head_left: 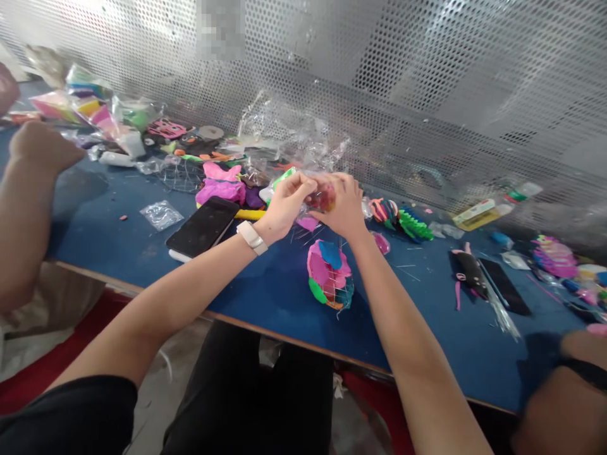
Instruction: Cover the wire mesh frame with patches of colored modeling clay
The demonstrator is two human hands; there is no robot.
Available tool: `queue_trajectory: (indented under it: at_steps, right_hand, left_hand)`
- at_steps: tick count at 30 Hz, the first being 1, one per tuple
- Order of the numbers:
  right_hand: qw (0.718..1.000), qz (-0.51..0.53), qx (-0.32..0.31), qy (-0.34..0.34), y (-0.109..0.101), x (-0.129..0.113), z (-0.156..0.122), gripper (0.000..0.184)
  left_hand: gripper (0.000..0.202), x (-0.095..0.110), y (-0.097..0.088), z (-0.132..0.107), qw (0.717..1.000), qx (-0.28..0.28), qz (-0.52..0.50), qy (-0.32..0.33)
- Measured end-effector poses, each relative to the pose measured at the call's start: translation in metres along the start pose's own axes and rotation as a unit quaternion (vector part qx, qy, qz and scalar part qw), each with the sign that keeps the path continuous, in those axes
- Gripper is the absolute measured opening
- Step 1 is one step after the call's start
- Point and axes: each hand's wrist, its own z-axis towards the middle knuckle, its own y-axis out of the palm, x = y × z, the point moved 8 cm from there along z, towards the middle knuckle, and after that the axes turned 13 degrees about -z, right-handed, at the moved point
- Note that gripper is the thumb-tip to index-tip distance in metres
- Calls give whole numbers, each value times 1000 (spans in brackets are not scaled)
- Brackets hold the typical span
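Observation:
A small clear plastic packet with reddish contents (325, 196) is up between my hands over the blue table. My left hand (290, 201) pinches its left side with thumb and fingertips. Curled round the right side is my right hand (345, 205), with its fingers partly hiding the packet. Below them on the table sits a rounded wire-mesh piece (331, 275), partly covered with pink, blue and green clay. A pink bit of clay (308, 224) and thin wires lie just under my hands.
Left of my hands are a black phone (203, 226), a pink and purple clay figure (222, 184) and a small clear bag (162, 215). Clay packs (102, 114) and wrappers line the perforated metal wall. A green clay piece (415, 224) lies rightward. Other people's arms (28, 189) are at both sides.

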Motion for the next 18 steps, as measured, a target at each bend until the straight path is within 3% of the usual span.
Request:
queue_trajectory:
  at_steps: [4,7,10,13,15,18]
  right_hand:
    - [999,18,27,-36,-8,-10,-5,43]
    - [1000,12,11,-20,-7,-10,-5,22]
    - [999,3,-19,-47,-6,-12,-3,23]
    - [998,-1,-37,-50,-6,-11,0,30]
    - [998,5,-44,-38,-6,-9,4,31]
    - [998,31,-46,-13,-7,-5,9,31]
  left_hand:
    - [27,0,-2,-1,1000,-17,11,-4]
    - [26,1,-3,-2,1000,-25,2,-16]
    - [25,4,-8,2,999,-10,34,-9]
    - [20,8,-13,5,992,-8,112,49]
    - [16,6,-10,5,977,-39,186,92]
    - [32,-2,-3,2,938,-106,300,135]
